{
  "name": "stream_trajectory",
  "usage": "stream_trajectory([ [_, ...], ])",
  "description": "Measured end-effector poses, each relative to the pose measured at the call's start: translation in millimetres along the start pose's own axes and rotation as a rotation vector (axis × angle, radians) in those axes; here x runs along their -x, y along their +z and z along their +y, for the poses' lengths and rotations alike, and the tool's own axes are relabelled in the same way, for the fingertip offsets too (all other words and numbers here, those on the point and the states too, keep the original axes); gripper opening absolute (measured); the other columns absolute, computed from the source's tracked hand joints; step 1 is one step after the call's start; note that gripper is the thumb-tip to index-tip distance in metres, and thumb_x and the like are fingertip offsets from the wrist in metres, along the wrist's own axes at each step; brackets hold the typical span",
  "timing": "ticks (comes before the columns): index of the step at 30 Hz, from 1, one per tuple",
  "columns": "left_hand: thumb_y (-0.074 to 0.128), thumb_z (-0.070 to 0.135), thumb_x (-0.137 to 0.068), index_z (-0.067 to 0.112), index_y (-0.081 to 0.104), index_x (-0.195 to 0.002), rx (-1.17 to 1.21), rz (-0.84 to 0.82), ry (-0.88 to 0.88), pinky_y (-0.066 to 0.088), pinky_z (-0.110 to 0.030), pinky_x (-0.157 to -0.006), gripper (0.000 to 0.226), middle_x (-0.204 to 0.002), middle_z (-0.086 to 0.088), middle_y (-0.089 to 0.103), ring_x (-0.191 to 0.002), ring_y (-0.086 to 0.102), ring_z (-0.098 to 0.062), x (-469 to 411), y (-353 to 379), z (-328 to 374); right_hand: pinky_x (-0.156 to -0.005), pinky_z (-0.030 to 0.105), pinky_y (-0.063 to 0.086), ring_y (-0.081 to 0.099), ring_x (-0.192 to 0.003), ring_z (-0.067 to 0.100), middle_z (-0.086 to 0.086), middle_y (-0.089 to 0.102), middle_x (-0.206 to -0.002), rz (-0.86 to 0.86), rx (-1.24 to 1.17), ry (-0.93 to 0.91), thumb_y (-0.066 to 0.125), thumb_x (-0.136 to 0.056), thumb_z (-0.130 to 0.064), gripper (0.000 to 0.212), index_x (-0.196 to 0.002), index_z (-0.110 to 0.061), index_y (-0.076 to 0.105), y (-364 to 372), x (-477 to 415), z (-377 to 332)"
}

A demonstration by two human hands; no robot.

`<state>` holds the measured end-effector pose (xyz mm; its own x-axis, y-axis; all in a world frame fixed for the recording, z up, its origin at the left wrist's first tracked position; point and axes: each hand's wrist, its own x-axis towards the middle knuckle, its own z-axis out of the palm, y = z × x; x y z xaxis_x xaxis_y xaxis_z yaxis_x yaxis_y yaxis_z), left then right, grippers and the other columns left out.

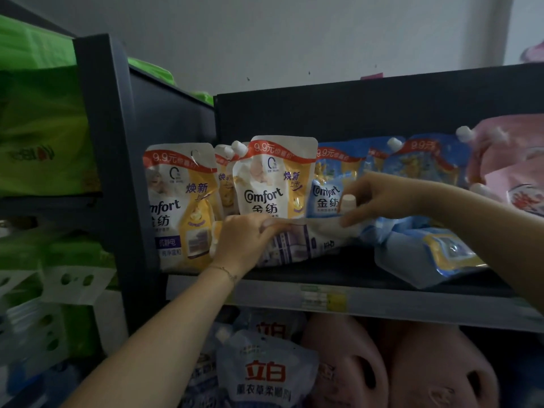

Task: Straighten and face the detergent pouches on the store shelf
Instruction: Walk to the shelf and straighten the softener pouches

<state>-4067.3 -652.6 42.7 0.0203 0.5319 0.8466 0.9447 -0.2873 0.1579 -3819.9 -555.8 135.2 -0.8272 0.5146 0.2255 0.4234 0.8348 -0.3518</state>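
Note:
A white and yellow Comfort pouch (306, 242) lies flat on its side on the dark shelf (338, 270), its back label facing me. My left hand (245, 240) grips its bottom end, and my right hand (379, 198) grips its spout end by the white cap (348, 201). Behind it, two yellow Comfort pouches stand upright, one at the far left (179, 201) and one in the middle (276, 178). A blue Comfort pouch (329, 187) stands behind my right hand. Another blue pouch (429, 254) has fallen forward at the shelf's front right.
Pink pouches (512, 166) fill the shelf's right end. A shelf edge strip with price tags (323, 300) runs below my hands. Underneath sit a white refill bag (265, 372) and pink jugs (441, 369). Green packs (38, 134) fill the neighbouring rack past the dark upright post (114, 172).

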Motion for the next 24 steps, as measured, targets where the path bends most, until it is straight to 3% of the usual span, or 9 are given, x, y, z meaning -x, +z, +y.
stream_trajectory([
  [3,0.054,0.054,-0.089,0.027,0.043,-0.049,0.095,0.1,-0.079,0.031,-0.025,-0.046,0.05,-0.044,0.009,0.038,-0.042,0.042,-0.008,-1.2,-2.1,6.6,-0.065,0.027,0.041,0.052,-0.062,0.009,0.004,0.057,-0.066,0.113,-0.035,0.032,0.072,-0.082,-0.036,0.031,-0.081,-0.006,0.066,-3.7,3.2,2.3],
  [6,0.048,0.041,-0.097,0.017,0.048,-0.056,0.465,0.527,-0.544,0.042,-0.015,-0.042,0.047,-0.049,-0.001,0.05,-0.043,0.054,-0.005,-19.8,-20.5,18.1,-0.053,0.015,0.042,0.056,-0.053,-0.001,-0.008,0.06,-0.063,0.294,-0.111,0.104,0.065,-0.089,-0.032,0.025,-0.076,-0.011,0.063,-6.8,1.8,4.6],
  [7,0.047,0.043,-0.098,0.013,0.05,-0.058,0.473,0.593,-0.582,0.044,-0.013,-0.046,0.049,-0.051,-0.006,0.054,-0.044,0.057,-0.007,-26.3,-25.6,19.0,-0.051,0.015,0.042,0.058,-0.055,0.0,-0.006,0.062,-0.065,0.374,-0.124,0.14,0.063,-0.091,-0.034,0.026,-0.078,-0.011,0.062,-7.4,-0.7,6.2],
  [9,0.053,0.046,-0.094,0.009,0.054,-0.059,0.385,0.442,-0.447,0.046,-0.017,-0.05,0.051,-0.053,-0.009,0.058,-0.044,0.057,-0.009,-30.5,-29.7,26.7,-0.051,0.017,0.043,0.059,-0.061,0.008,0.0,0.061,-0.07,0.542,-0.156,0.207,0.06,-0.093,-0.039,0.034,-0.084,-0.006,0.061,-8.7,-6.3,9.1],
  [11,0.064,0.054,-0.079,0.009,0.06,-0.065,0.375,0.137,-0.269,0.048,-0.022,-0.054,0.048,-0.06,-0.004,0.062,-0.051,0.057,-0.006,-24.3,-24.2,40.8,-0.044,0.013,0.04,0.055,-0.058,0.009,0.0,0.058,-0.067,0.661,-0.218,0.239,0.059,-0.094,-0.038,0.035,-0.085,-0.004,0.059,-10.0,-9.5,9.1],
  [14,0.074,0.068,-0.057,0.021,0.068,-0.09,0.203,-0.446,-0.113,0.053,-0.027,-0.076,0.058,-0.088,0.011,0.066,-0.083,0.061,-0.003,-11.4,-14.2,55.7,-0.046,0.017,0.04,0.058,-0.059,0.01,0.002,0.062,-0.07,0.71,-0.275,0.245,0.059,-0.093,-0.039,0.036,-0.088,-0.003,0.059,-8.2,-12.4,10.5],
  [16,0.072,0.075,-0.053,0.032,0.066,-0.102,0.01,-0.681,-0.014,0.052,-0.029,-0.086,0.066,-0.104,0.017,0.062,-0.096,0.057,-0.003,-7.0,-9.8,57.0,-0.047,0.019,0.039,0.058,-0.06,0.01,0.002,0.061,-0.071,0.729,-0.265,0.261,0.059,-0.093,-0.039,0.034,-0.083,-0.007,0.054,-7.3,-12.9,9.7],
  [21,0.064,0.049,-0.084,0.033,0.064,-0.115,-0.216,-0.64,0.15,0.047,-0.033,-0.089,0.035,-0.117,0.009,0.062,-0.106,0.056,-0.014,-5.2,-10.2,60.2,-0.048,0.02,0.036,0.054,-0.062,0.01,-0.001,0.053,-0.071,0.758,-0.145,0.303,0.059,-0.093,-0.042,0.037,-0.073,-0.012,0.047,-8.1,-11.2,7.0],
  [24,0.054,0.045,-0.092,0.033,0.064,-0.118,-0.239,-0.561,0.15,0.049,-0.034,-0.087,0.03,-0.116,0.008,0.064,-0.106,0.058,-0.015,-0.2,-10.8,59.0,-0.052,0.02,0.043,0.062,-0.065,0.012,0.001,0.062,-0.075,0.569,-0.072,0.21,0.062,-0.09,-0.045,0.036,-0.082,-0.01,0.057,-3.9,-5.3,8.7],
])
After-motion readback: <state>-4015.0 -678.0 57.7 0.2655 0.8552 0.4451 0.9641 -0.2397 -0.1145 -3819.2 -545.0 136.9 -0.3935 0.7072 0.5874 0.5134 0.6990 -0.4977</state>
